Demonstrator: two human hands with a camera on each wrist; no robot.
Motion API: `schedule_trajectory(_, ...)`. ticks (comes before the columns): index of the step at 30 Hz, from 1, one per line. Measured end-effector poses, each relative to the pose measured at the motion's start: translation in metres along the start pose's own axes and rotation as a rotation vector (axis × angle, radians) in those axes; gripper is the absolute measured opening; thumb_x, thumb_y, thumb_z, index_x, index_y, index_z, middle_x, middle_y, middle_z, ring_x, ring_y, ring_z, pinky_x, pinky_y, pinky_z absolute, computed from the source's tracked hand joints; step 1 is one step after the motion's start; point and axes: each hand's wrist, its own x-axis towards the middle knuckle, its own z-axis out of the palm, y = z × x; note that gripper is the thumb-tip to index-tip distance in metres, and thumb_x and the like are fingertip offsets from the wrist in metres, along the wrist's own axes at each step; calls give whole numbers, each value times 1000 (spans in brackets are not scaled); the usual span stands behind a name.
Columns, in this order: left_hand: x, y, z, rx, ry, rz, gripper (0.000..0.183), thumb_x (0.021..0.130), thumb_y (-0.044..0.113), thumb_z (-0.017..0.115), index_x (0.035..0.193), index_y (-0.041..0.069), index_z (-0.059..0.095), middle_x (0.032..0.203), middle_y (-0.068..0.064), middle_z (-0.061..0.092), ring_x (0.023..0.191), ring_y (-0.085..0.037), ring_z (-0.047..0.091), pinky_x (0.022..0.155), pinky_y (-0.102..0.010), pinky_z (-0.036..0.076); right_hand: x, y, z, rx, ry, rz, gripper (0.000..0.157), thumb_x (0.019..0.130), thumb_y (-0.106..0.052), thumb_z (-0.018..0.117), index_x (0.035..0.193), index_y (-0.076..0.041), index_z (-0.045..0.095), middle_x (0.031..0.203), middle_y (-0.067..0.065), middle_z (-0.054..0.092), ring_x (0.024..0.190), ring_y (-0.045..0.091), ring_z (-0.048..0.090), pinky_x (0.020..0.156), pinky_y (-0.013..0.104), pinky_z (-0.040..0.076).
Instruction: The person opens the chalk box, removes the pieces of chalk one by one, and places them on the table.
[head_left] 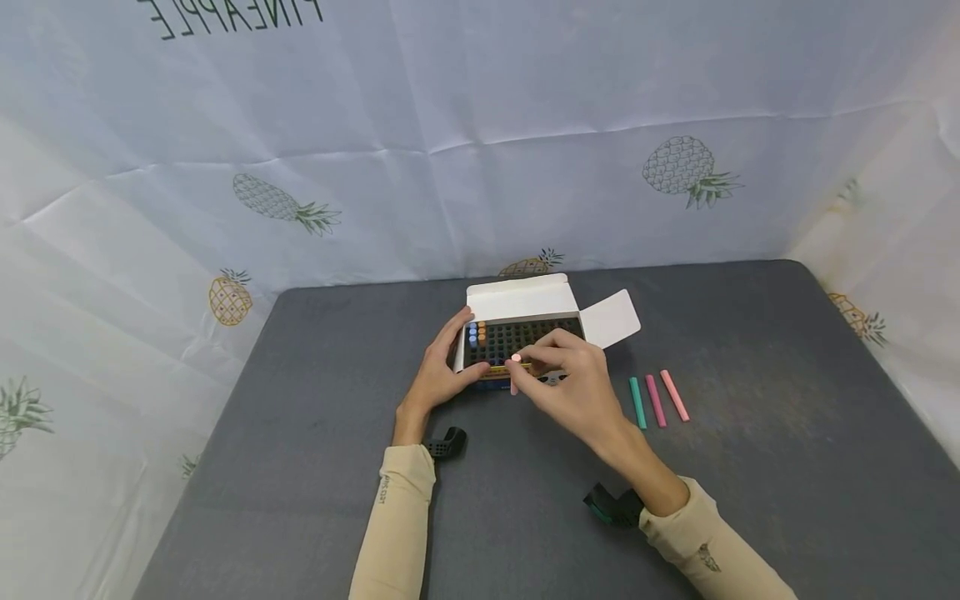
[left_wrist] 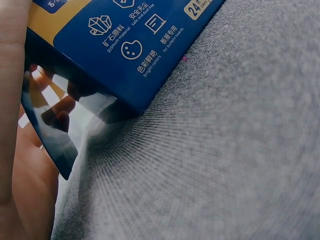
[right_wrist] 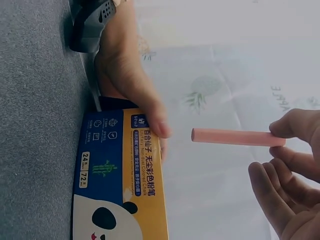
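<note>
A box of colored chalk [head_left: 522,298] stands with its lid raised and a side flap out to the right. Its black holed insert [head_left: 525,333] carries several blue chalks [head_left: 473,335] and orange chalks [head_left: 482,332] at the left end. My left hand [head_left: 441,373] grips the left end, thumb at the front edge. My right hand [head_left: 576,379] pinches a pink chalk stick [right_wrist: 235,136] by one end between thumb and fingertips. In the head view that stick is upright at the box's front edge; the right wrist view shows it apart from the box.
On the grey table [head_left: 315,467], right of the box, lie a teal chalk [head_left: 637,403], a magenta chalk [head_left: 656,401] and another pink chalk [head_left: 675,396]. Behind the table hangs a white pineapple-print cloth [head_left: 420,208]. The side flap [head_left: 611,318] sticks out beside my right hand.
</note>
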Motion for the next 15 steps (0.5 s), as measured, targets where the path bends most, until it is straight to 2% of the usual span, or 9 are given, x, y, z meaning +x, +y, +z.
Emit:
schedule_trajectory(5,1,-1,-1,-17,-6,18,83,89,39,79,158,18,39,169,-9,29,158,-31,27,126,-57,29,-7,0,-6,-15,11,-20,8,85,-3,80,83,-11,82,80,3,65,68,11,67,62,28,59)
schedule_trajectory(7,0,-1,-1,-15,-9,18,84,90,45,78,158,19,39,169,-8,29,158,-31,27,126,-57,29,-10,2,-10,-26,17,-16,8,84,-3,81,83,-11,82,80,2,65,68,10,66,63,27,59)
schedule_trajectory(12,0,1,0,0,-10,-1,96,84,73,67,159,22,38,170,-3,29,158,-27,28,126,-55,30,-20,8,-22,-62,29,22,10,82,-2,82,80,-12,81,79,-1,65,67,7,64,64,21,57)
schedule_trajectory(15,0,2,0,3,-11,-13,99,82,79,65,159,23,38,170,-1,28,158,-26,28,126,-54,31,-28,14,-31,-91,41,48,13,82,-2,82,77,-13,81,78,-3,65,67,6,63,66,14,55)
